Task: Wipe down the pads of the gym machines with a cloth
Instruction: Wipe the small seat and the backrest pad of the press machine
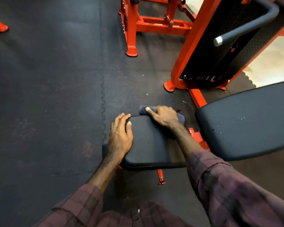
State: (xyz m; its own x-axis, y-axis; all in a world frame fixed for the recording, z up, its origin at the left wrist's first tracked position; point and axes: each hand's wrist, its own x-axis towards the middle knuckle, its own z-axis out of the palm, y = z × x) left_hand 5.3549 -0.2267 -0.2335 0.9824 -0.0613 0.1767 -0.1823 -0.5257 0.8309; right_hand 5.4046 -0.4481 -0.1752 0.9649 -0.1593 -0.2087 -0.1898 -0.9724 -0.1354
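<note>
While wiping: the right hand (164, 117) presses the dark cloth (181, 119) on the far edge of the seat pad (151, 145), index finger out straight, other fingers bent over it.
Left hand (120, 138): fingers relaxed, spread over the pad's left corner — steadying it.
Risk: cloth overhangs the edge — one push too far likely drops it to the floor (47, 95).
Back pad (246, 122): droplets show, apparently unwiped.
Containers: none visible.

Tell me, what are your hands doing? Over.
Right hand presses cloth on seat pad far edge. Left hand steadies pad. Nothing in way.
</note>
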